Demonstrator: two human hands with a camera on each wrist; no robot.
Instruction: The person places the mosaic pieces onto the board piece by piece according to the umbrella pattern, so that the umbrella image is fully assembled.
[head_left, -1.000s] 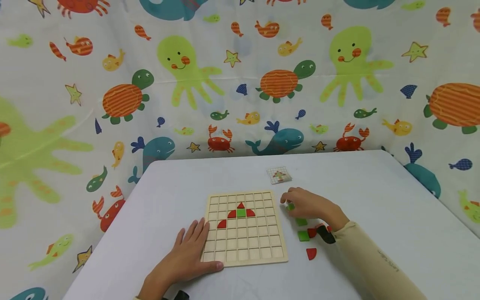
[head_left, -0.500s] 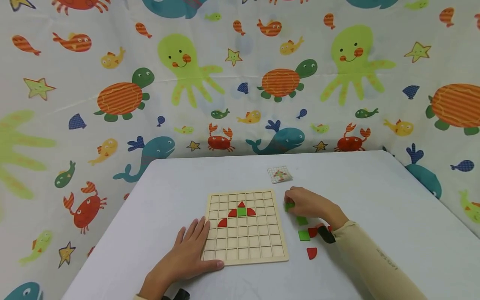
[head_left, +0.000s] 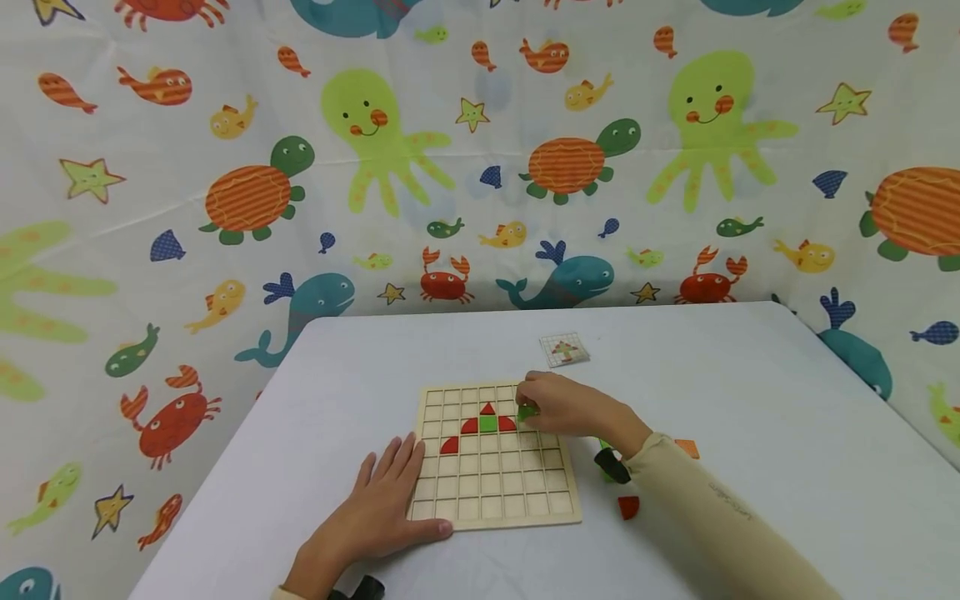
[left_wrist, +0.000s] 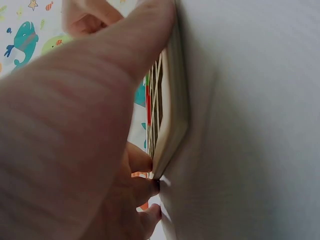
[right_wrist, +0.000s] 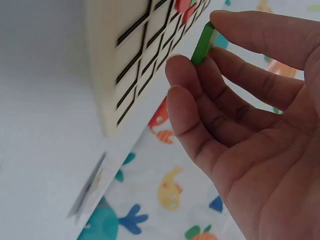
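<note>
Delicately, the right hand (head_left: 564, 406) pinches a green tile (right_wrist: 202, 44) over the right side of a wooden grid board (head_left: 491, 484), near a red quarter-round tile (head_left: 507, 424). Fingers extended, the left hand (head_left: 378, 500) rests against the board's left edge, grasping nothing. The green tile looks stiff, light and smooth enough to slip, likely best taken by its thin edges; the rigid board seems best steadied at its rim. Dark lettering (head_left: 729, 502) on the tan right sleeve (head_left: 693, 483) is too small to read; no brand is legible.
</note>
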